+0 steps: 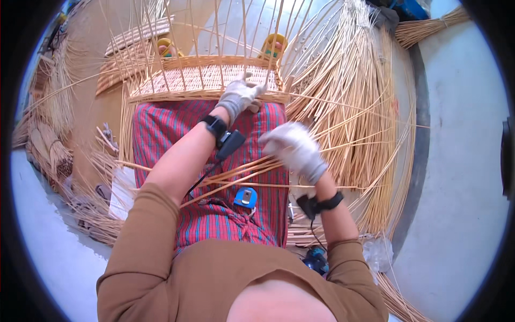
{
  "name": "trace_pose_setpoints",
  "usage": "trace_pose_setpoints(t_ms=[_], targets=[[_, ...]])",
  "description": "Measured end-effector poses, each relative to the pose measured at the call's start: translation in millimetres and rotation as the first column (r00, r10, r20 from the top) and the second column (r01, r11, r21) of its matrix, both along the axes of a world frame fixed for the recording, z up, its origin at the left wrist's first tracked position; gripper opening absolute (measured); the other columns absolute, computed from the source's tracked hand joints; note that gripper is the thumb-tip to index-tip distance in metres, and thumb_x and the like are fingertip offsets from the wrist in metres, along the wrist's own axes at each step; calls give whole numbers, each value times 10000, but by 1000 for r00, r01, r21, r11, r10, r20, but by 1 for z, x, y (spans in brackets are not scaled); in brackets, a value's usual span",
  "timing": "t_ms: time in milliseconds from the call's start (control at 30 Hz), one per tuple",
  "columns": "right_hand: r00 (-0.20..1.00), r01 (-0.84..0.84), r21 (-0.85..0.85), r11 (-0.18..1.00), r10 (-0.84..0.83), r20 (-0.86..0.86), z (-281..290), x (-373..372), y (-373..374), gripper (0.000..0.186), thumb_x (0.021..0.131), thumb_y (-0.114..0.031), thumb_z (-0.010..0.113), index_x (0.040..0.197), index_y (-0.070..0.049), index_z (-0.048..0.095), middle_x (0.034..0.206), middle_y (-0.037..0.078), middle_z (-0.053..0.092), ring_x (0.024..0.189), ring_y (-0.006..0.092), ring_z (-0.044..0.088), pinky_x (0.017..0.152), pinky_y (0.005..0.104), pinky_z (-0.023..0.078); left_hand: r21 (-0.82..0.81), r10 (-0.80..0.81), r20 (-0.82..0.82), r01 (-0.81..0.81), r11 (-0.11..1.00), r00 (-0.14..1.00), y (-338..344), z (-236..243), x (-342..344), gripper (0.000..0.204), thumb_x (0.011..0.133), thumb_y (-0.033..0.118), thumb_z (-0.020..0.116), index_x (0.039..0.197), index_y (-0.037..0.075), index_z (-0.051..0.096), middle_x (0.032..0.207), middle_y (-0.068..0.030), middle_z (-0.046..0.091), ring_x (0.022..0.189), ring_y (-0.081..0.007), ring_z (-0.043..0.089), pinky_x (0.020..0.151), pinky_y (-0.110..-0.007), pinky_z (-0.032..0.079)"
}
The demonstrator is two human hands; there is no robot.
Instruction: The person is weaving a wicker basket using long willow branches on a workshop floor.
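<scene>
My left hand (240,95), in a pale glove, grips the near part of a woven cane panel (161,80) at its upright rods, fingers partly bent. The panel stands at the far end of a red checked cloth (155,129) over my lap, with long rods (244,21) rising from it. My right hand (295,147), also gloved, is raised lower and to the right, above loose cane strips (230,174) lying across the cloth; its fingers are curled but smeared by motion. A blue tape measure (245,197) lies on the cloth between my forearms.
A large spread of cane (348,91) lies at right, more bundles (51,145) at left. Woven pieces (118,70) and yellow sandals (273,45) are beyond the panel. A power tool (315,260) and plastic bag (378,252) sit low right, beside a pale ledge (445,161).
</scene>
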State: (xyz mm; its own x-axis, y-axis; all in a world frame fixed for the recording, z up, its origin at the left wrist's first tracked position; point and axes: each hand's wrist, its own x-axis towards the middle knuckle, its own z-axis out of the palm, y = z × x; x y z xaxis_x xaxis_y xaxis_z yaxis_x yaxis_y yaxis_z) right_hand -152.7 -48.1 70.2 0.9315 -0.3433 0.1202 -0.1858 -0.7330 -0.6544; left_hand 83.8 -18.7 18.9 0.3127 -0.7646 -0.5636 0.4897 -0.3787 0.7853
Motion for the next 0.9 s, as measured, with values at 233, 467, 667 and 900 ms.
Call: trace_pose_setpoints(t_ms=[233, 467, 667, 900], targets=[[968, 250, -5, 968, -250, -21, 6, -3, 21, 144, 786, -299, 844, 807, -176, 773, 836, 28, 726, 851, 258, 682, 825, 415, 538, -108, -191, 812, 464, 879, 551, 109, 65, -11, 404, 987, 212, 704, 1368, 102, 623, 1104, -124, 756, 921, -198, 732, 983, -383, 562], [753, 406, 577, 708, -617, 227, 30, 6, 10, 262, 973, -255, 755, 1112, -36, 719, 1076, 73, 706, 980, 191, 672, 877, 370, 542, -228, 175, 934, 144, 963, 312, 143, 72, 36, 112, 899, 160, 740, 1007, 138, 755, 901, -95, 748, 840, -291, 718, 796, -409, 554], [621, 210, 864, 458, -745, 244, 15, 27, -6, 177, 1056, -184, 642, 1177, -62, 686, 888, 50, 717, 793, 162, 701, 719, 293, 603, -89, -54, 854, 249, 964, 517, 138, 25, 50, 124, 906, 211, 780, 991, 125, 757, 943, -87, 750, 881, -266, 717, 816, -384, 554], [563, 332, 888, 317, -822, 83, -34, 5, -62, 135, 1043, -123, 659, 1163, -63, 671, 938, 75, 722, 820, 183, 725, 737, 303, 634, -174, 299, 477, -245, 954, 826, 114, 10, 41, 327, 1007, 122, 660, 1321, 41, 617, 1038, -117, 740, 832, -187, 707, 816, -345, 583]])
